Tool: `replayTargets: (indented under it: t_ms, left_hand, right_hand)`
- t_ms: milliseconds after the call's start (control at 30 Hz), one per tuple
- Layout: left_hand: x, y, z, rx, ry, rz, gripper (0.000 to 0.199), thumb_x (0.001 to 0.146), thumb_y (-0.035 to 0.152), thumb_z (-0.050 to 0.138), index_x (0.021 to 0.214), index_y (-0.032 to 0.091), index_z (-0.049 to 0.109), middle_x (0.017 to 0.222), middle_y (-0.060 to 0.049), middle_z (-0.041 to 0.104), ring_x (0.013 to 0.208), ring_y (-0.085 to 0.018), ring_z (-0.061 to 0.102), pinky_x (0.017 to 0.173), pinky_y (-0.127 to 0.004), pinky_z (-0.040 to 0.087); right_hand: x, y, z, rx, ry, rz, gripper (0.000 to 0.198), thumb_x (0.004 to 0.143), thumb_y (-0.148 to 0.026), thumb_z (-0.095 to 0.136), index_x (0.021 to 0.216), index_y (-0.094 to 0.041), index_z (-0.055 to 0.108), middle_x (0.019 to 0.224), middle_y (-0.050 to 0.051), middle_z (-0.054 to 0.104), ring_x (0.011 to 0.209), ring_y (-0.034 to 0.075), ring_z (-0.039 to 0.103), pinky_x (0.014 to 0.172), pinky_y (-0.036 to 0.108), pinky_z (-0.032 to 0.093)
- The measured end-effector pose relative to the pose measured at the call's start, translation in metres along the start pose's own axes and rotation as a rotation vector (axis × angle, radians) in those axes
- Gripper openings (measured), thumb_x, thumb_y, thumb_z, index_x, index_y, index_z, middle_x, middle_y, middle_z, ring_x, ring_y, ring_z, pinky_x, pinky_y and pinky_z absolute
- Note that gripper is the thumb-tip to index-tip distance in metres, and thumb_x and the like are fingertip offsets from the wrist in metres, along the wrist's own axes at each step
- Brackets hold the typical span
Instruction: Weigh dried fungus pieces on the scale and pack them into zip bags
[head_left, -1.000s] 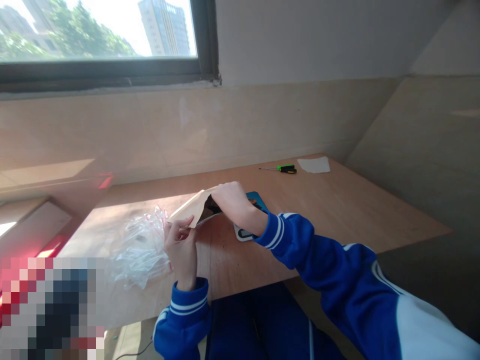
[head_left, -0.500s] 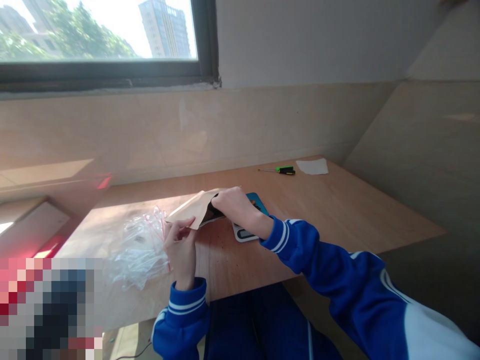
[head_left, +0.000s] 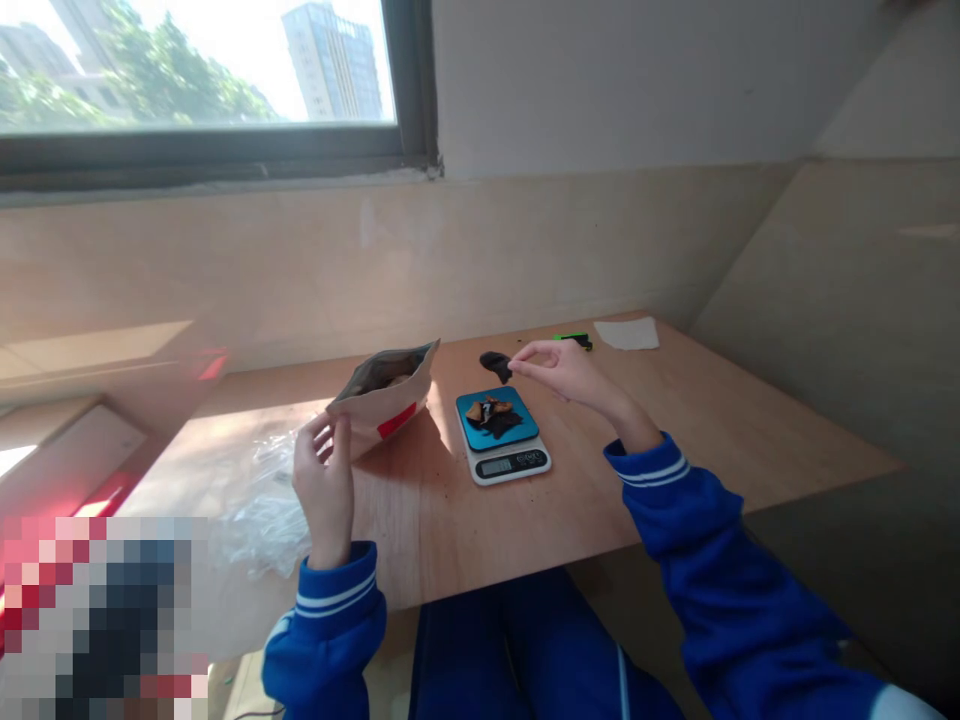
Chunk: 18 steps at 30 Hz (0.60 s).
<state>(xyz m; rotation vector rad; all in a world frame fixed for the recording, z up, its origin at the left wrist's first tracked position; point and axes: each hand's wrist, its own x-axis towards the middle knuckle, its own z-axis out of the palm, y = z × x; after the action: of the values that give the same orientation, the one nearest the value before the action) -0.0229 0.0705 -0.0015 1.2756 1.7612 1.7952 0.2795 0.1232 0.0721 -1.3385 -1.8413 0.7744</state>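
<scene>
My left hand (head_left: pixel 326 470) pinches the near corner of a brown paper pouch (head_left: pixel 367 425), which is tilted with its mouth open and has a red patch on its side. Some brownish contents show inside it. Between the fingertips of my right hand (head_left: pixel 566 375) hangs a dark, thin, dried piece (head_left: pixel 496 366), held just above and behind a digital kitchen scale (head_left: pixel 513 464). On the scale's blue platform lies a small pile of dark and brown dried pieces (head_left: pixel 496 415). The digits on the display are too small to read.
Clear plastic zip bags (head_left: pixel 270 510) lie crumpled left of my left hand. Behind my right hand are a green-and-black handled screwdriver (head_left: pixel 574 341), partly hidden, and a white sheet of paper (head_left: pixel 627 334). A wall stands behind the wooden table (head_left: pixel 720 430).
My right hand has come out of the pouch and moved right with a dark dried piece, uncovering the scale. My left hand has shifted left, and the pouch now faces up more.
</scene>
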Motion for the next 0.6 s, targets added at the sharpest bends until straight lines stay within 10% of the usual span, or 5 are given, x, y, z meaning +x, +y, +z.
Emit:
replayTargets:
  t_ms: [300, 600]
  left_hand:
    - [-0.010, -0.019, 0.014, -0.226, -0.131, -0.091, 0.089, 0.078, 0.047, 0.069, 0.146, 0.022, 0.018, 0.157, -0.019, 0.024, 0.144, -0.027, 0.030, 0.113, -0.041, 0.035]
    - [-0.006, -0.040, 0.026, -0.135, -0.151, -0.068, 0.078, 0.083, 0.051, 0.061, 0.144, 0.021, 0.022, 0.147, -0.020, 0.039, 0.136, -0.027, 0.043, 0.110, -0.043, 0.039]
  right_hand:
    - [0.021, 0.100, 0.024, 0.050, -0.040, 0.287, 0.033, 0.088, -0.038, 0.054, 0.094, -0.008, 0.067, 0.036, -0.011, 0.033, 0.034, 0.006, 0.028, 0.037, 0.021, 0.020]
    - [0.032, 0.130, 0.029, -0.085, -0.052, 0.308, 0.029, 0.086, -0.036, 0.061, 0.083, -0.009, 0.069, 0.047, -0.004, 0.050, 0.041, 0.008, 0.042, 0.043, 0.021, 0.031]
